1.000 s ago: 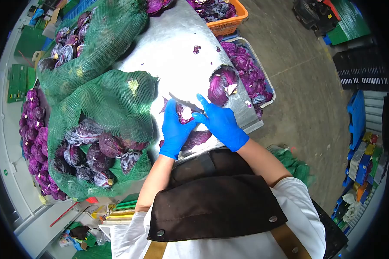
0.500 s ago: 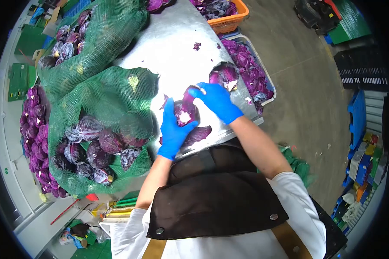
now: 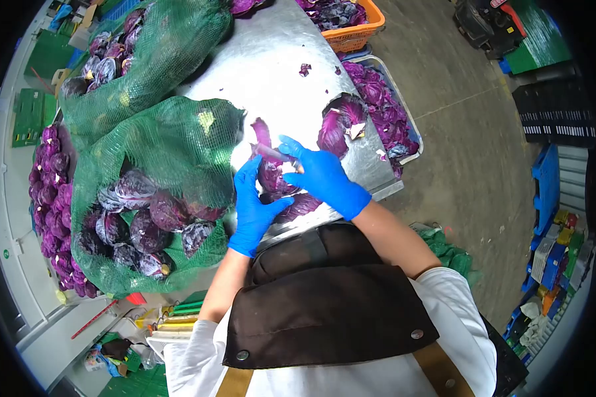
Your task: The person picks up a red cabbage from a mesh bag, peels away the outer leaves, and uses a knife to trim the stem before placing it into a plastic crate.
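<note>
Both my hands wear blue gloves over a steel table (image 3: 265,73). My left hand (image 3: 250,205) cups a small red cabbage (image 3: 271,177) from its left side. My right hand (image 3: 319,173) lies over the cabbage's right side and grips a knife (image 3: 266,151) whose blade points left across the top of the head. A loose purple leaf (image 3: 261,129) sticks up behind the blade. Cut outer leaves (image 3: 301,206) lie on the table just under my hands.
A green net sack (image 3: 159,178) of red cabbages lies left of my hands, a second sack (image 3: 146,53) behind it. Another cabbage (image 3: 341,126) sits at the table's right edge. A bin of purple trimmings (image 3: 384,112) and an orange crate (image 3: 354,30) stand on the right.
My right hand came back from the table's right edge onto the cabbage, with the knife blade across its top. The left hand turned the head and a leaf now stands up behind it.
</note>
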Action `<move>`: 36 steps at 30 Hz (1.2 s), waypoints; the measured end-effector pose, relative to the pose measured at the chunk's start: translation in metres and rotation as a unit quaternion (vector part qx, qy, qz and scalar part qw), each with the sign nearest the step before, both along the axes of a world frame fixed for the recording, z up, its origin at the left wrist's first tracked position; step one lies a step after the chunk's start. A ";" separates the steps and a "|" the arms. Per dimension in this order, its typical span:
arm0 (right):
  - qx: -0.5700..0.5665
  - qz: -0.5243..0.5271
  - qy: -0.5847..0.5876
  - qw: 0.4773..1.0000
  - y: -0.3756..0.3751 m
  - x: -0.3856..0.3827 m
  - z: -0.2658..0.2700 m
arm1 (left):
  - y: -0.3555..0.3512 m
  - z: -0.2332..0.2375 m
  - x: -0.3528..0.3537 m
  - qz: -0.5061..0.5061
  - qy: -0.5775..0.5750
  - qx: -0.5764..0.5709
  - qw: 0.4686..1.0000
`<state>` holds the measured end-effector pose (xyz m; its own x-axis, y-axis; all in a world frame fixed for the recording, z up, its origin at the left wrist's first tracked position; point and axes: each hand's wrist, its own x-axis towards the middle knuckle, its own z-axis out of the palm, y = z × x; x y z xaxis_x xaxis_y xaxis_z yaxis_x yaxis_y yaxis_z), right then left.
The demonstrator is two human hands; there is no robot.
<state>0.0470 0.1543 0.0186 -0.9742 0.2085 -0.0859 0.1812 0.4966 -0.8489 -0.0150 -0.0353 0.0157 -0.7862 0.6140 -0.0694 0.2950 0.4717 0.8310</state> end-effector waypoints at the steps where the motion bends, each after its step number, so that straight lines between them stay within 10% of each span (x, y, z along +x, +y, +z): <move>1: -0.005 0.028 -0.010 1.000 0.005 -0.003 -0.001 | 0.000 0.004 -0.005 -0.018 0.045 -0.010 0.999; 4: 0.024 0.099 -0.081 0.991 0.017 -0.012 0.012 | 0.010 0.005 -0.017 -0.068 0.063 -0.042 0.995; 8: 0.034 -0.086 0.081 0.992 0.018 -0.001 -0.002 | 0.022 -0.018 -0.008 0.013 0.014 0.002 1.000; 11: 0.170 -0.070 -0.105 0.977 0.010 0.017 0.015 | 0.028 -0.012 -0.006 0.032 0.033 -0.050 0.998; 18: 0.297 -0.032 -0.117 0.947 -0.013 0.029 -0.004 | 0.044 0.015 -0.007 0.017 0.040 -0.046 0.998; 27: 0.002 -0.048 -0.204 0.978 0.054 -0.022 -0.016 | 0.021 -0.007 0.015 -0.036 0.114 -0.026 0.992; 36: 0.072 -0.108 -0.084 0.988 0.020 -0.010 -0.025 | -0.009 -0.027 0.006 0.094 -0.008 0.078 0.993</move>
<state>0.0366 0.1740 -0.0066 -0.8806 0.4310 -0.1969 0.4279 0.5449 -0.7211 -0.0087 -0.0440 -0.0118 -0.8873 0.4613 0.0012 0.2000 0.3825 0.9020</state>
